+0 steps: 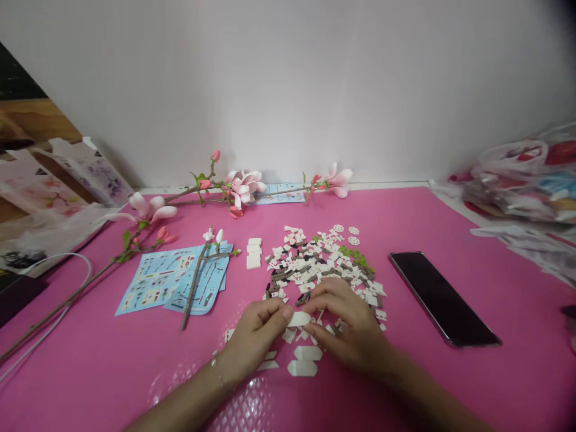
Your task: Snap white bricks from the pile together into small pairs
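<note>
My left hand (256,336) and my right hand (346,324) pinch a curved white plastic brick piece (299,319) between their fingertips. Its middle shows in the gap between them. Just beyond my right hand lies a loose pile of small white, brown and green building pieces (315,264), and my right fingers nearly reach it. Close to my wrists, several larger white pieces (306,360) lie on the pink mat (432,384). A short stack of white bricks (254,253) stands left of the pile.
Blue instruction sheets (157,282) lie left, under a brown brick stem (195,288). A black smartphone (443,299) lies right. Pink-and-white brick magnolia branches (240,189) stretch along the back by the wall. Plastic bags (517,180) sit at the right, and a white cable (76,264) at the left.
</note>
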A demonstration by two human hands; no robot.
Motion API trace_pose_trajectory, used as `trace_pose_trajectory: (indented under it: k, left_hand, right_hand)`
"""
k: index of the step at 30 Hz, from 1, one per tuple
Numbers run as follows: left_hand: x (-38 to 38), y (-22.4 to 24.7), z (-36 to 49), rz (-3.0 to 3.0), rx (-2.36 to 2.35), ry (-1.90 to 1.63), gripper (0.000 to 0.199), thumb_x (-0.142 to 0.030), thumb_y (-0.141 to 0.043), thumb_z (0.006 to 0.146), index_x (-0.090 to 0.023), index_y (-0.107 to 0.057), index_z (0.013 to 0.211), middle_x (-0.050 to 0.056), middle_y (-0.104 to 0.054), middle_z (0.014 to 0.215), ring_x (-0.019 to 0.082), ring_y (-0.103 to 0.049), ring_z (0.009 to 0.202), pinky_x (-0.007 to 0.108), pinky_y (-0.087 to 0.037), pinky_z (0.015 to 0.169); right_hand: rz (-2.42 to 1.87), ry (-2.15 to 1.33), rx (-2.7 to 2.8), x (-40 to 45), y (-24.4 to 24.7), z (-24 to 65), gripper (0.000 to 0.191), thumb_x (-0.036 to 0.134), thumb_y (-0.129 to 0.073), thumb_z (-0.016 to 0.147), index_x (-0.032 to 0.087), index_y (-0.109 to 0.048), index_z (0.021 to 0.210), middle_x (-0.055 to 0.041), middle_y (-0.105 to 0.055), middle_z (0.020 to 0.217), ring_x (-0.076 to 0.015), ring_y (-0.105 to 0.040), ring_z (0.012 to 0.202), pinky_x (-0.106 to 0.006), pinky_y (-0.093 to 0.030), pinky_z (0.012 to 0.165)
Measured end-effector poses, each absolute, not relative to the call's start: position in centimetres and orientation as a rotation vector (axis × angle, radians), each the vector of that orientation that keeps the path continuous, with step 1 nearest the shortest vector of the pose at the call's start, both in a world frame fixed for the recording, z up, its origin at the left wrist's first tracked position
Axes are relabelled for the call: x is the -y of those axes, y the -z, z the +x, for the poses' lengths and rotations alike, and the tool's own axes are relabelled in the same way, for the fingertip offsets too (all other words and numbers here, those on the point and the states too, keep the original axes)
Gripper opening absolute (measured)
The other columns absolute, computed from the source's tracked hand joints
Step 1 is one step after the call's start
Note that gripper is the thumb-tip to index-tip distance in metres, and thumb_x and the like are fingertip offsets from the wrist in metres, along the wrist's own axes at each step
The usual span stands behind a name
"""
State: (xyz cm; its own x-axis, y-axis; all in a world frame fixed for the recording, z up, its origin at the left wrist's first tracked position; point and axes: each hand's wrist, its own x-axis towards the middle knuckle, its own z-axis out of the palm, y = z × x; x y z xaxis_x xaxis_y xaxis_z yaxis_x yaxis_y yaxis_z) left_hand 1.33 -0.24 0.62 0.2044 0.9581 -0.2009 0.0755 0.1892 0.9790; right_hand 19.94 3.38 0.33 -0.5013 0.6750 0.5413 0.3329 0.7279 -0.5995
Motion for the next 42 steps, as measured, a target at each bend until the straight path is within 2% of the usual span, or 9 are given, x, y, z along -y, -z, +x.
trace_pose_trajectory:
  k: [6,9,16,22,26,32,35,38,42]
  left_hand:
    - [0.1,-0.7,1.1,1.183,-1.300,-1.039,0.036,-0.045,-0.047,0.088,-0.016,-0.056,0.067,-0.005,-0.041,0.058,0.012,-0.037,0.057,0.024,-0.028,0.053]
    - [-0.1,-0.7,0.9,1.136,-1.331,-1.181,0.035,-0.042,-0.045,0.090,-0.016,-0.059,0.071,-0.006,-0.039,0.054,0.011,-0.035,0.052,0.023,-0.027,0.051]
    - [-0.2,-0.4,0.9,1.032,-1.347,-1.268,0.036,-0.042,-0.046,0.090,-0.016,-0.059,0.069,-0.007,-0.035,0.047,0.009,-0.031,0.046,0.022,-0.024,0.046]
    - [-0.2,-0.2,0.8,1.041,-1.354,-1.281,0.036,-0.042,-0.047,0.090,-0.017,-0.059,0.067,-0.007,-0.036,0.047,0.008,-0.032,0.046,0.021,-0.024,0.046]
    - [-0.3,-0.3,0.9,1.072,-1.350,-1.293,0.036,-0.041,-0.046,0.090,-0.017,-0.059,0.067,-0.007,-0.036,0.048,0.009,-0.034,0.047,0.021,-0.025,0.048]
    - [-0.2,-0.3,0.8,1.058,-1.344,-1.299,0.035,-0.040,-0.047,0.090,-0.016,-0.059,0.067,-0.007,-0.035,0.048,0.009,-0.034,0.048,0.021,-0.026,0.048]
    - [-0.2,-0.3,0.8,1.045,-1.349,-1.303,0.035,-0.040,-0.048,0.090,-0.016,-0.060,0.067,-0.007,-0.036,0.047,0.009,-0.033,0.047,0.021,-0.026,0.047]
    - [-0.2,-0.3,0.8,1.006,-1.345,-1.316,0.034,-0.041,-0.048,0.089,-0.016,-0.059,0.068,-0.007,-0.036,0.047,0.008,-0.033,0.045,0.021,-0.026,0.045]
    - [-0.2,-0.7,0.9,0.973,-1.372,-1.327,0.037,-0.042,-0.048,0.089,-0.017,-0.052,0.062,-0.007,-0.036,0.048,0.008,-0.032,0.044,0.020,-0.025,0.043]
  right_hand:
    - [-0.777,-0.525,2.148,-3.5,-0.8,20.1,0.007,0.014,-0.062,0.074,0.019,-0.062,0.079,-0.0050,-0.057,0.079,-0.0209,-0.052,0.080,-0.037,-0.042,0.073]
    - [-0.778,-0.588,2.260,-3.6,-1.1,20.3,0.004,0.014,-0.062,0.073,0.018,-0.061,0.075,-0.0043,-0.056,0.075,-0.0203,-0.051,0.077,-0.036,-0.040,0.072]
    - [-0.851,-0.652,2.558,-3.5,-0.5,20.7,0.005,0.014,-0.061,0.069,0.017,-0.059,0.073,-0.0029,-0.053,0.076,-0.0192,-0.046,0.078,-0.035,-0.035,0.074]
    - [-0.835,-0.672,2.614,-3.3,-0.9,20.6,0.002,0.017,-0.062,0.072,0.017,-0.060,0.072,-0.0025,-0.053,0.075,-0.0185,-0.046,0.079,-0.034,-0.032,0.075]
    - [-0.818,-0.703,2.652,-3.2,-1.2,20.4,0.010,0.023,-0.060,0.078,0.017,-0.061,0.069,-0.0017,-0.054,0.073,-0.0175,-0.045,0.075,-0.034,-0.030,0.073]
    - [-0.788,-0.754,2.651,-3.0,-1.2,20.1,0.004,0.016,-0.064,0.073,0.018,-0.062,0.069,0.0003,-0.055,0.071,-0.0159,-0.046,0.074,-0.033,-0.030,0.073]
    - [-0.750,-0.782,2.649,-3.0,-1.2,20.0,0.005,0.019,-0.066,0.074,0.018,-0.063,0.070,-0.0001,-0.055,0.071,-0.0163,-0.046,0.074,-0.033,-0.031,0.074]
    - [-0.749,-0.771,2.630,-3.0,-1.2,19.9,0.007,0.020,-0.062,0.078,0.017,-0.064,0.072,-0.0017,-0.054,0.071,-0.0174,-0.046,0.075,-0.034,-0.031,0.074]
    - [-0.796,-0.669,2.617,-2.9,-1.5,19.8,0.016,0.014,-0.050,0.082,0.015,-0.065,0.080,-0.0051,-0.052,0.075,-0.0192,-0.044,0.077,-0.035,-0.032,0.073]
